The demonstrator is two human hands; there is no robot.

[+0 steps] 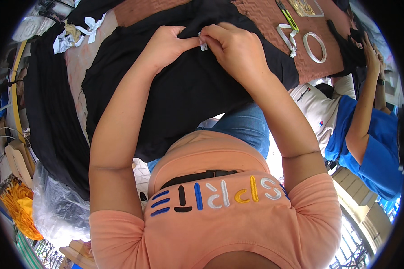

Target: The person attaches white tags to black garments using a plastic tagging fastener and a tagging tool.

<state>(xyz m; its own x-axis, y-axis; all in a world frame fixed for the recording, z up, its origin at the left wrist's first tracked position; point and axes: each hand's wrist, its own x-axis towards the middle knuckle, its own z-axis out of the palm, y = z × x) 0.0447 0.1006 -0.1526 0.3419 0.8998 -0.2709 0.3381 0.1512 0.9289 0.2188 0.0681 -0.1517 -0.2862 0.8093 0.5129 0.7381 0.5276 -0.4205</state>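
Note:
A black cloth garment (179,98) lies spread over the table edge and hangs toward my lap. At its upper middle, a small white tag (204,46) shows against the black. My right hand (235,49) is closed in a pinch at this tag, with its fingertips together. From the other side, my left hand (166,47) grips the black cloth, its thumb stretched to the tag's edge. The left fingers are partly hidden, so how they hold the fabric beneath is unclear.
Yellow-green thread snips (289,20), a white ribbon loop (287,39), a white ring-shaped roll (314,47) and a clear box of gold-coloured pins (306,8) lie at the far right. White scraps (83,33) are far left. A person in blue (368,143) handles black cloth at right.

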